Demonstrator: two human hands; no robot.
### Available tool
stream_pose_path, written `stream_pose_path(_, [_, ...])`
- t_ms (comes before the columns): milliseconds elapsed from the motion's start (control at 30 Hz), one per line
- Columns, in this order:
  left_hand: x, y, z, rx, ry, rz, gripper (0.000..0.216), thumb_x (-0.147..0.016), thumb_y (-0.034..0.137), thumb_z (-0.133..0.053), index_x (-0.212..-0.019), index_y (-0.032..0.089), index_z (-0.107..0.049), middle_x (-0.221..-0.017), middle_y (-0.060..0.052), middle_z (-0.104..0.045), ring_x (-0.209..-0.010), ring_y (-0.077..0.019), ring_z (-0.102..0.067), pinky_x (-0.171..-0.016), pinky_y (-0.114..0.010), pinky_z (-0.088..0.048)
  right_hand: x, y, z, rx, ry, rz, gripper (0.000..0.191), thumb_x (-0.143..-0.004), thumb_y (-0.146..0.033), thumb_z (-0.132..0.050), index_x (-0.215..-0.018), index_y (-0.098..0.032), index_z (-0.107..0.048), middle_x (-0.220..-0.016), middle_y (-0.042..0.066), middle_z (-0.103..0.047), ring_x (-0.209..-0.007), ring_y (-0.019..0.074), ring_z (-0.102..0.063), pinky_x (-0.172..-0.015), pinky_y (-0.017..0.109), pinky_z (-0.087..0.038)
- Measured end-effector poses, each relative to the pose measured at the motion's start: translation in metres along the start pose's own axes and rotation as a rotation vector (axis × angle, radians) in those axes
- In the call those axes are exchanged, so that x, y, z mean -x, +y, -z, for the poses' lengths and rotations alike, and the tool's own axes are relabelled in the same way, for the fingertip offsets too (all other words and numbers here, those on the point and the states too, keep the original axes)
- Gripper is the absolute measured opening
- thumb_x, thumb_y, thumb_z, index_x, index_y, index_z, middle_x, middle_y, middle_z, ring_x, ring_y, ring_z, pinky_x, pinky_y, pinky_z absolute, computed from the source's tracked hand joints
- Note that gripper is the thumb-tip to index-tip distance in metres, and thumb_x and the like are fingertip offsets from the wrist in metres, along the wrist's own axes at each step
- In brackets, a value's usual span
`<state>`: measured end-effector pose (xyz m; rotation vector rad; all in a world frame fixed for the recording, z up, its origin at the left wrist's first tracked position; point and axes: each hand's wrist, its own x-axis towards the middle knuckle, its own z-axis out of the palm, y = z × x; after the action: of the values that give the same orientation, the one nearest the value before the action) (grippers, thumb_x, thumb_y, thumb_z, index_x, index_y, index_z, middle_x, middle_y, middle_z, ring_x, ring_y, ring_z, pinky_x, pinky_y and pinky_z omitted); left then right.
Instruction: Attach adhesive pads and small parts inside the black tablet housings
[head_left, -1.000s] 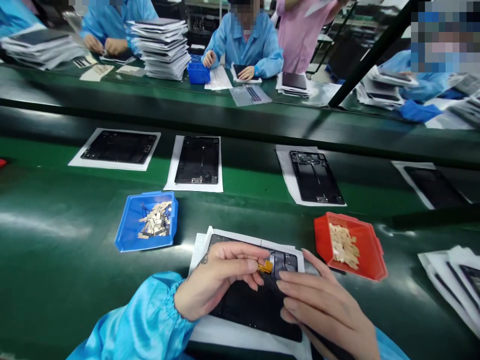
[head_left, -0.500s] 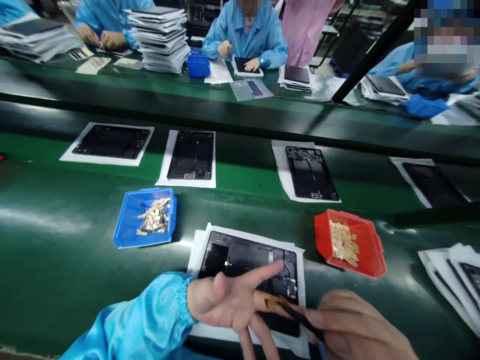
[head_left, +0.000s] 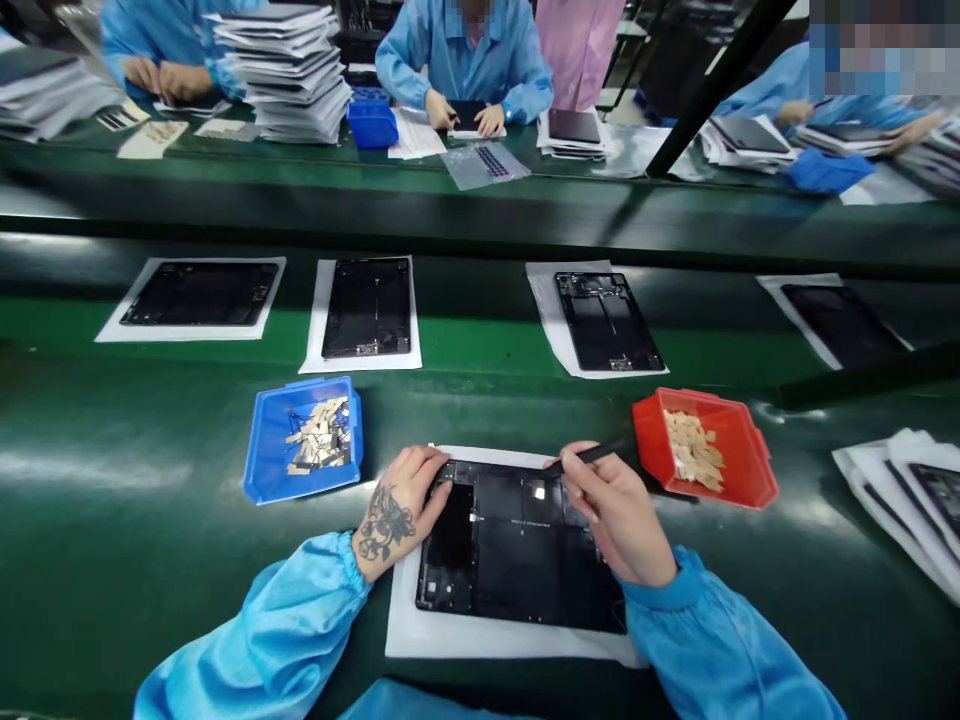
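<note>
L hand (head_left: pixel 397 510) lies on upper L corner of the dark tablet (head_left: pixel 536 570), palm down, fingers loose & reaching the top edge, thumb apart on the tablet. R hand (head_left: pixel 622 515) is closed in a pinch, thumb & fingers round a thin black stick (head_left: pixel 598 452); stick slants down L, tip at the tablet's top edge, R of center. Can't tell if tip touches.

Tablet sits btwn the hands, flat on white paper (head_left: pixel 517 645) on the green counter (head_left: pixel 112 560), long side across. Its inner side faces up; small bright patch (head_left: pixel 538 493) near top, just L of the R hand. Paper sticks out mostly along bottom & L.

Blue tray (head_left: pixel 262 440) is up & L of the L hand, w/ a heap of small pale pcs (head_left: pixel 321 437), some dark bits mixed in. Red tray (head_left: pixel 752 465) is just R of the R hand, w/ tan pcs (head_left: pixel 694 450). Far R edge: loose pile of white sheets (head_left: pixel 874 480) w/ a dark panel partly showing.

Beyond the trays, four more tablets in a row, each on own paper: one lying sideways (head_left: pixel 202 293) far L, one upright-ish (head_left: pixel 367 308) next, one tilted (head_left: pixel 609 325) R of center, last one (head_left: pixel 844 325) far R, partly behind a dark bar (head_left: pixel 877 377).

Across, co-workers in blue sleeves work at another counter (head_left: pixel 225 175); tall stack (head_left: pixel 289 75) & small blue box (head_left: pixel 373 125) there, plus a clear sheet (head_left: pixel 484 165) w/ dark marks.
</note>
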<state>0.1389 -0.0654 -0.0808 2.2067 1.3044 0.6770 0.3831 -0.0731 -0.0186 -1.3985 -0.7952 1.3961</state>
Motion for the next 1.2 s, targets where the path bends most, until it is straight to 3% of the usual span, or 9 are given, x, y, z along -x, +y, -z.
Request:
stream_pose_path(167, [0.008,0.002,-0.001,-0.043,0.004,-0.008,0.024,-0.088,0.023,-0.048,-0.109,0.018,-0.058,-0.102,-0.01,-0.058,-0.096,-0.0227,-0.053,-0.084,-0.04,-0.046,-0.004,0.0,-0.019,-0.014,-0.041,-0.07,0.032,-0.073,-0.042,-0.072,-0.082,-0.016,-0.056,-0.053,-0.006,-0.042,-0.045,0.0054,-0.03,-0.038,0.018,-0.018])
stream_pose_path(333, [0.01,-0.001,-0.006,-0.02,-0.003,0.0,0.024,-0.087,0.022,-0.048,-0.104,0.022,-0.065,-0.104,-0.01,-0.056,-0.096,-0.0233,-0.052,-0.083,-0.04,-0.045,-0.019,0.023,-0.037,-0.022,-0.071,-0.097,0.033,-0.072,-0.044,-0.072,-0.083,-0.016,-0.057,-0.053,-0.007,-0.042,-0.045,0.0057,-0.032,-0.038,0.018,-0.019])
stream_pose_path(633, [0.01,-0.002,-0.002,0.08,-0.071,-0.036,0.034,-0.085,0.012,-0.048,-0.105,0.03,-0.068,-0.116,-0.006,-0.051,-0.111,-0.0231,-0.046,-0.105,-0.053,-0.031,-0.025,0.057,-0.038,0.075,-0.019,-0.063,0.03,-0.077,-0.043,-0.068,-0.088,-0.018,-0.058,-0.053,-0.007,-0.047,-0.041,0.0057,-0.038,-0.036,0.017,-0.028])
stream_pose_path(800, [0.011,-0.004,-0.005,0.041,0.074,-0.045,0.029,-0.085,0.011,-0.048,-0.102,0.025,-0.068,-0.11,-0.009,-0.054,-0.108,-0.0238,-0.048,-0.095,-0.047,-0.042,-0.024,0.056,-0.041,0.102,0.006,-0.066,0.03,-0.077,-0.043,-0.067,-0.089,-0.018,-0.056,-0.053,-0.008,-0.049,-0.037,0.0052,-0.039,-0.035,0.017,-0.029])
stream_pose_path(1000, [0.01,0.002,-0.015,-0.25,0.32,-0.273,0.022,-0.081,0.011,-0.059,-0.095,0.025,-0.068,-0.084,-0.003,-0.058,-0.087,-0.0174,-0.051,-0.089,-0.041,-0.042,-0.024,0.056,-0.045,0.162,-0.033,-0.076,0.028,-0.079,-0.042,-0.064,-0.091,-0.018,-0.056,-0.053,-0.007,-0.049,-0.039,0.0055,-0.039,-0.037,0.018,-0.03])
stream_pose_path(1200, [0.016,-0.003,-0.018,-0.176,0.194,-0.292,0.022,-0.083,0.011,-0.059,-0.102,0.02,-0.066,-0.077,-0.003,-0.058,-0.076,-0.0157,-0.049,-0.072,-0.032,-0.042,-0.023,0.057,-0.047,0.306,-0.037,-0.001,0.024,-0.08,-0.039,-0.062,-0.089,-0.017,-0.057,-0.058,-0.004,-0.053,-0.041,0.0068,-0.043,-0.037,0.019,-0.032])
